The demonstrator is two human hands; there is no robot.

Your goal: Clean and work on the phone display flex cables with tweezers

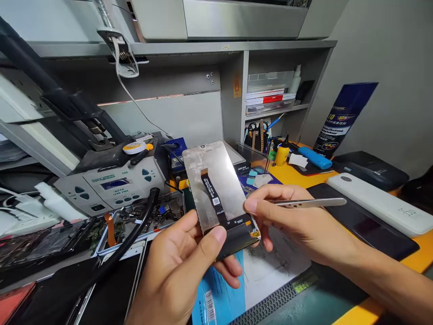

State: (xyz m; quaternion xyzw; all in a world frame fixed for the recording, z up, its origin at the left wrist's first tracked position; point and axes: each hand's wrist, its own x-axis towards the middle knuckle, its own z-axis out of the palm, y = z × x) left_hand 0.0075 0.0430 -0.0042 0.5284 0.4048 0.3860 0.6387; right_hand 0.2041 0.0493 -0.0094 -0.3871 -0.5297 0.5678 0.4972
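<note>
A phone screen [225,171], its metallic back turned toward me, is tilted up in the middle of the view. A black flex cable [213,196] runs down that back to a dark strip at the lower end. My left hand [189,262] grips the lower left edge, thumb on the dark strip and fingers underneath. My right hand [287,216] is closed round metal tweezers [311,203], whose rear end sticks out to the right; their tips are hidden. The right fingertips touch the screen's right edge.
A soldering station [115,183] stands left, with a black hose [135,239] crossing in front of a tray of parts [101,248]. To the right are a white power bank [379,203], a dark phone [365,221] and a spray can [345,117]. A blue packet [203,293] lies below.
</note>
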